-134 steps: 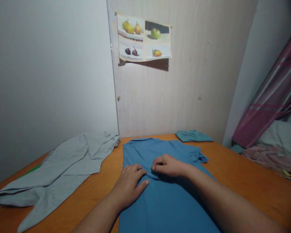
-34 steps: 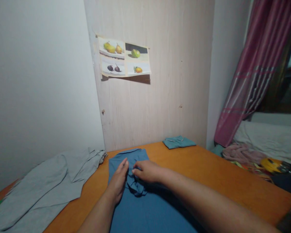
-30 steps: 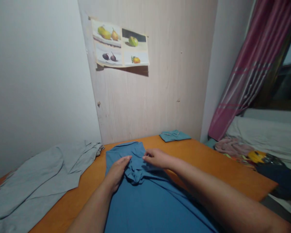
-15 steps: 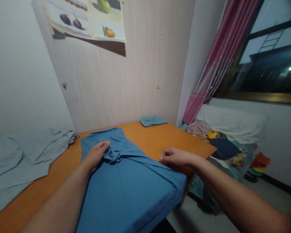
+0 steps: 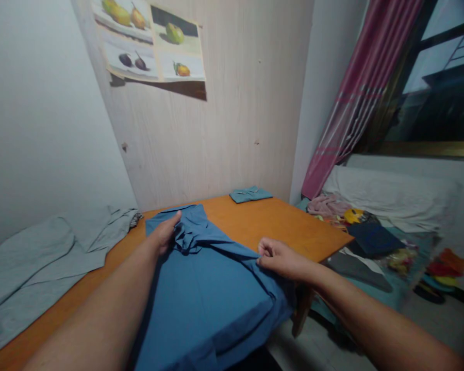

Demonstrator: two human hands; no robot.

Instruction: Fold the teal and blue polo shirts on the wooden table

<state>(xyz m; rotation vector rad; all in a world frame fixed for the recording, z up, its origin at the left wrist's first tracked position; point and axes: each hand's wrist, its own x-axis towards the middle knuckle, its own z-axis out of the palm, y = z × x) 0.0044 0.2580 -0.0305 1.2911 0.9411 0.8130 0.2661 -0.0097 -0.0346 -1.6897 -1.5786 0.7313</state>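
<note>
A blue garment (image 5: 201, 299) lies spread over the table, its near end hanging past the front edge. The far end lies flat near the wall, and the cloth is bunched beside my left hand (image 5: 167, 232). That hand is closed on the gathered cloth, with the thumb on top. Over at the garment's right edge, my right hand (image 5: 275, 257) pinches the fabric between thumb and fingers. A taut fold runs across the cloth between the two hands. I cannot tell which kind of garment it is.
Grey clothing (image 5: 42, 257) is laid on the left of the orange table (image 5: 251, 221). A folded teal cloth (image 5: 250, 194) rests at the back. To the right, a low surface holds a dark blue folded item (image 5: 375, 238) and other fabrics, below a pink curtain (image 5: 344, 103).
My right hand has closed on the garment's right edge and draws a fold there. My left hand has shifted slightly farther forward with the bunched cloth. The camera view has tilted up and left.
</note>
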